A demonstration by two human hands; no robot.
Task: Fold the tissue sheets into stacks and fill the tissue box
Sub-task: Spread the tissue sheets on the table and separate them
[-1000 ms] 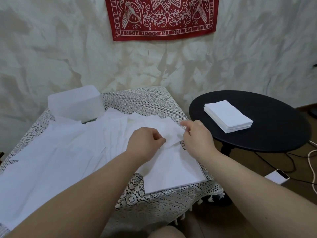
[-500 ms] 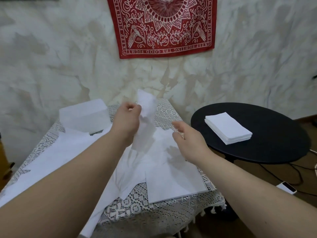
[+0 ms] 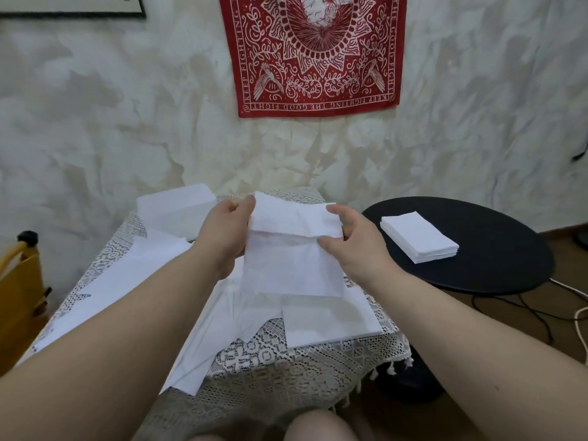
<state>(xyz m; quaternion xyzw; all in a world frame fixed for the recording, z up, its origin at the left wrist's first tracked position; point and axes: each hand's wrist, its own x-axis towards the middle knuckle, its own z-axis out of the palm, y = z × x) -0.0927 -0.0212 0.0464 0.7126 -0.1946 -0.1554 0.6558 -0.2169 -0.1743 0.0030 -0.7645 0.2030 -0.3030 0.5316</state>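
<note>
Holding one tissue sheet [image 3: 294, 249] above the lace table [image 3: 286, 361], your left hand [image 3: 224, 237] and right hand [image 3: 353, 246] each pinch a side edge, fingers curled. One tissue box [image 3: 176, 210] sits behind; one folded stack [image 3: 418, 238] rests on one black table [image 3: 496, 249].

A white tissue sheet [image 3: 294, 249] hangs in the air above the bench, its top part folded forward over the rest, held at both upper side edges. Below it, loose white tissue sheets [image 3: 165, 281] lie spread and overlapping across the lace-covered bench. A translucent white tissue box [image 3: 178, 208] stands at the far left of the bench. A neat folded tissue stack [image 3: 418, 235] rests on the round black side table.
</note>
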